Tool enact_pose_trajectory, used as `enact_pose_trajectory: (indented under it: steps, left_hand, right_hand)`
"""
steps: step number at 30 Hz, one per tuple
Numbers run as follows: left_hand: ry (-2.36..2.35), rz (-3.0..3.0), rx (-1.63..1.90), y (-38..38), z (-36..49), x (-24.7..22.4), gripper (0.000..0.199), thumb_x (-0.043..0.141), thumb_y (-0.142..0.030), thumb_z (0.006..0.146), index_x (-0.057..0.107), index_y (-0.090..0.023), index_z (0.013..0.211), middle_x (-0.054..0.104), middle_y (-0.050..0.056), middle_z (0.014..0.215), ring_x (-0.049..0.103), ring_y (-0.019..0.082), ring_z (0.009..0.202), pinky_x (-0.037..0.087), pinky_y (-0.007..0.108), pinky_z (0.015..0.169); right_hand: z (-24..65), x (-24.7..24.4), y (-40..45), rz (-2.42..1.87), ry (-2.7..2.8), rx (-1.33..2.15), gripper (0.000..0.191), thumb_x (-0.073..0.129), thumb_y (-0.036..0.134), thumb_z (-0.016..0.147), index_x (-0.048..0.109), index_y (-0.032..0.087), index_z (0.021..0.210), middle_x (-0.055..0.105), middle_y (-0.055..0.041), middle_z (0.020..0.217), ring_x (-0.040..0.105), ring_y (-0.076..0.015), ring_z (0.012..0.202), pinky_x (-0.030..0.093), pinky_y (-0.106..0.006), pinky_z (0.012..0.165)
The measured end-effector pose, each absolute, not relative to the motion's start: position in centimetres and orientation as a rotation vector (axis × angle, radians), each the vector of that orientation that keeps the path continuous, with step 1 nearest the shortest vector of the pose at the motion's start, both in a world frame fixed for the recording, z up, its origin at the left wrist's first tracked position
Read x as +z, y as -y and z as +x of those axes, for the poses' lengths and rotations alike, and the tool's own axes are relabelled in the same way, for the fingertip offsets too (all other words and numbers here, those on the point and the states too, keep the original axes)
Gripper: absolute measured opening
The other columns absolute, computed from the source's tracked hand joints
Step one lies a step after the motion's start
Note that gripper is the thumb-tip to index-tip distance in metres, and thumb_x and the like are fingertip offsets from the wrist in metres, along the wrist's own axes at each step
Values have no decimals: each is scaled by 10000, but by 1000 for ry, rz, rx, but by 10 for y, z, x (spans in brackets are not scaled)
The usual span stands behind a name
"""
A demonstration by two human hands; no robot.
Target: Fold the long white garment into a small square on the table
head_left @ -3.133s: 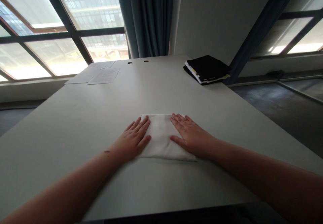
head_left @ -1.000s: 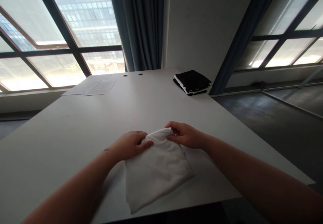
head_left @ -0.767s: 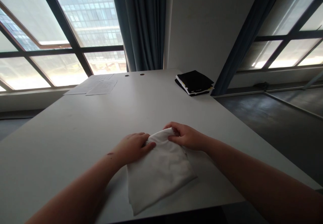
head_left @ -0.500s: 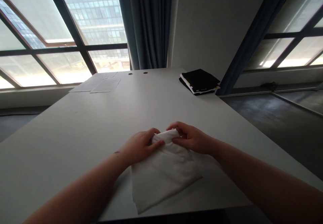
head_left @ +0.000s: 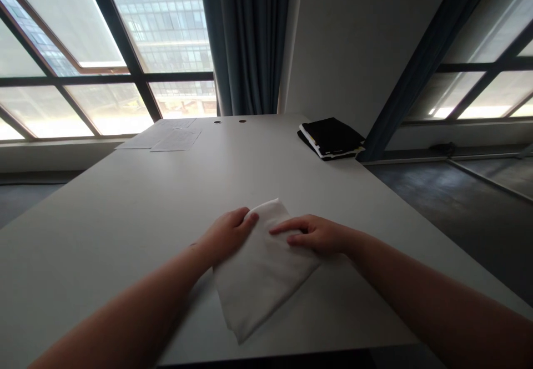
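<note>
A white cloth (head_left: 260,280), folded over in layers, lies near the front edge of the table, one corner pointing away from me. My left hand (head_left: 231,233) grips its upper left edge, thumb on top and the other fingers partly hidden behind the fabric. On the right part of the cloth rests my right hand (head_left: 314,234), index finger stretched over the fabric and thumb apart from it; its other fingers are curled and partly hidden.
The white table (head_left: 175,191) extends away from me. Black folders or books (head_left: 335,135) are stacked at its far right, and paper sheets (head_left: 177,138) lie at the far left. Windows, a blue curtain (head_left: 250,41) and a pillar stand beyond.
My right hand has let go of the cloth's top edge and moved slightly down onto its surface. The top corner now stands up flat, and the cloth has turned a little.
</note>
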State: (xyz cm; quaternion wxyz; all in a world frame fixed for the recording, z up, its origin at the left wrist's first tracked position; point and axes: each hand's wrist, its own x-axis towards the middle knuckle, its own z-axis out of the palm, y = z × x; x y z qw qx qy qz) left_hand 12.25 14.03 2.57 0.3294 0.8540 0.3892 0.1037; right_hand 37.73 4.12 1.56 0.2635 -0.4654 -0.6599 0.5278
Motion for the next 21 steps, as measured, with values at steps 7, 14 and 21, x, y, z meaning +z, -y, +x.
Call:
enact_pose_trajectory:
  steps: [7, 14, 21]
  left_hand:
    - [-1068, 2402, 216, -137, 125, 26, 442, 302, -579, 1017, 567, -246, 896, 703, 43, 903, 647, 227, 872, 412, 318, 737]
    - [-1361, 2601, 2, -147, 123, 19, 507, 237, -490, 1044, 659, -212, 1011, 758, 138, 1099, 715, 326, 1073, 516, 427, 888]
    - [-1459, 2627, 36, -161, 113, 12, 424, 335, -435, 1020, 673, -183, 1061, 765, 159, 1089, 732, 329, 1065, 553, 430, 875]
  right_hand:
    - [373, 10, -43, -1304, 1693, 1308, 602, 729, 519, 889, 659, 258, 1428, 618, -60, 1439, 600, -290, 1304, 458, -436, 1154]
    - [378, 15, -48, -1519, 1673, 1134, 579, 725, 407, 878, 648, 289, 1440, 578, -24, 1493, 523, -286, 1405, 335, -447, 1253]
    - [400, 100, -71, -1712, 2163, 856, 540, 636, 359, 911, 632, 359, 1451, 603, 19, 1464, 614, -255, 1282, 443, -379, 1144]
